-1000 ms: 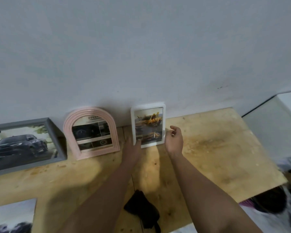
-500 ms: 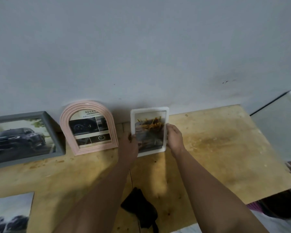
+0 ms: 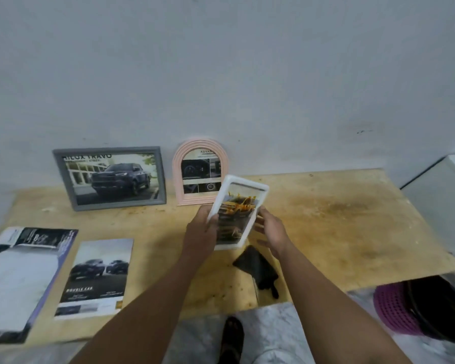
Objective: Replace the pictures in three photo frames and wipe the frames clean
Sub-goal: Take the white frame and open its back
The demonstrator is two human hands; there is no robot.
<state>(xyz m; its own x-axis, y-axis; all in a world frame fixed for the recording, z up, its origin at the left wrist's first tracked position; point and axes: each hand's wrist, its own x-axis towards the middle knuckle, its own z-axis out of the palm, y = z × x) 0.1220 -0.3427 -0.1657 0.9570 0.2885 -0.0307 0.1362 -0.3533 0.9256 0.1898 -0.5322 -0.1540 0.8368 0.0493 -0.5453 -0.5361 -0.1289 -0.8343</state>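
I hold a small white photo frame (image 3: 237,211) with a yellow-car picture above the wooden table (image 3: 339,222), tilted back toward me. My left hand (image 3: 201,233) grips its lower left edge. My right hand (image 3: 269,232) is at its right edge, fingers partly spread against the side. A pink arched frame (image 3: 200,170) and a grey rectangular frame (image 3: 111,178) with a dark pickup picture lean against the wall behind. A black cloth (image 3: 258,269) lies on the table just below my hands.
Two loose car prints lie at the table's left: a brochure page (image 3: 96,277) and a larger sheet (image 3: 21,279). A purple basket (image 3: 397,310) sits on the floor under the table's right front corner. My foot (image 3: 231,337) shows below the front edge.
The white frame has been lifted away from the wall and off the table, now tilted in both hands. The view has swung left and down, bringing the grey frame and prints into sight.
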